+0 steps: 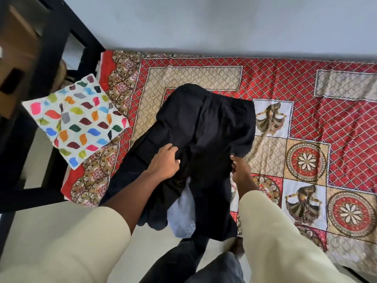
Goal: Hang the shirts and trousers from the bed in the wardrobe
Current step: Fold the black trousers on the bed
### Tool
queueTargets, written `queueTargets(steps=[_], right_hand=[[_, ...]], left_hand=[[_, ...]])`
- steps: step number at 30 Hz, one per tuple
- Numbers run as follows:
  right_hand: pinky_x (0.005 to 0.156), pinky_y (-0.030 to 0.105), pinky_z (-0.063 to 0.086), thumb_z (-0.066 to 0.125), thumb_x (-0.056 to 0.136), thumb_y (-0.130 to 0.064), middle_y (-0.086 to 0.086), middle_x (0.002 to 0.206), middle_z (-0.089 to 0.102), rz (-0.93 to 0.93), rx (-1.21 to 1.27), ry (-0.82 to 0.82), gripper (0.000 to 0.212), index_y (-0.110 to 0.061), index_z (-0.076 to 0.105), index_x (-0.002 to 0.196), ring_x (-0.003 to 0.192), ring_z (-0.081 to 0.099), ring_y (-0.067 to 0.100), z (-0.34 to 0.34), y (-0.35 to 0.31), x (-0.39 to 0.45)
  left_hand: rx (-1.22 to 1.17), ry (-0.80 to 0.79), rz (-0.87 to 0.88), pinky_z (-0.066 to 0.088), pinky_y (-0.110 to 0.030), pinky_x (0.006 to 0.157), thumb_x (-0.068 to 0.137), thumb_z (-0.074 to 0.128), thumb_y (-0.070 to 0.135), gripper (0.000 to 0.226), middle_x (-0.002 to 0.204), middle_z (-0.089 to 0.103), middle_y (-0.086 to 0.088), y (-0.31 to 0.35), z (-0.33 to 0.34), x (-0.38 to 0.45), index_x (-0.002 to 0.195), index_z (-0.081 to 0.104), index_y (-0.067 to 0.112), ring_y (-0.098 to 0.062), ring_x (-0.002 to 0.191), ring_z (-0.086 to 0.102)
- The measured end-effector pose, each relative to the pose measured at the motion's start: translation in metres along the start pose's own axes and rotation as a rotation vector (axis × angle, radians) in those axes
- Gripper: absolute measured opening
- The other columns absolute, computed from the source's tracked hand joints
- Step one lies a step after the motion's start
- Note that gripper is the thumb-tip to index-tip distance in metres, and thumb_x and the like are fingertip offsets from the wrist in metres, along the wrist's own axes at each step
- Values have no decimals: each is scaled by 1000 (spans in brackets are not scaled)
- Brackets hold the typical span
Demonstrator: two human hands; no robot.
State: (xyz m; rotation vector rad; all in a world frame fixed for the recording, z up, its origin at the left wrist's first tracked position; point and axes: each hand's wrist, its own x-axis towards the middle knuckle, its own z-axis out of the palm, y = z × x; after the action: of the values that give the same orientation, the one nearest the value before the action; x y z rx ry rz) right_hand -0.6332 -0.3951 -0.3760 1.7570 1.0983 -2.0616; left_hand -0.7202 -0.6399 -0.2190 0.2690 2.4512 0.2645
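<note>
- Black trousers lie spread across the bed, legs hanging over its near edge.
- Left hand pinches the fabric mid-leg.
- Right hand grips the trousers' right edge.
- A patterned pillow lies to the left.

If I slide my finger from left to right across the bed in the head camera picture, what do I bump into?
Colourful pillow → left hand gripping the black trousers → right hand at their other edge → dancer pictures on the bedspread.

A white pillow with multicoloured leaf shapes lies at the left end of the red-and-beige patterned bedsheet, beside a dark wooden frame.
</note>
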Motion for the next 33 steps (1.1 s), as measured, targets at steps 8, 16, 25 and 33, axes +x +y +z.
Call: queueTargets(steps=[8,16,25,33], right_hand=[[54,15,46,56,64,9,-3,85,64,-468,-424,-143,45,-7,63,105,68,59,14,39,-56,-132],[100,47,46,61,58,5,16,133,60,-1406,-1468,-489,46,3,70,103,129,48,42,21,19,-220],[111,51,37,59,76,0,13,148,46,-1460,-1942,-557,45,-1,66,121,143,32,38,-2,6,-260],[105,33,41,56,89,-14,13,154,38,-819,-1732,-586,39,-4,60,127,138,41,26,-3,2,-285]], left_hand=[[-537,29,-119,39,-29,101,91,62,48,66,143,51,-10,48,-35,5,143,45,10,-24,130,49],[-593,-233,-77,56,-35,75,81,76,20,80,123,59,-13,114,-84,-5,147,34,10,-24,97,63],[-2,-595,-157,47,-36,95,83,66,58,52,111,66,-8,119,-53,-79,114,66,15,-24,102,61],[-496,137,-67,46,-33,79,87,55,10,29,117,66,-19,94,-71,-71,112,66,0,-36,111,61]])
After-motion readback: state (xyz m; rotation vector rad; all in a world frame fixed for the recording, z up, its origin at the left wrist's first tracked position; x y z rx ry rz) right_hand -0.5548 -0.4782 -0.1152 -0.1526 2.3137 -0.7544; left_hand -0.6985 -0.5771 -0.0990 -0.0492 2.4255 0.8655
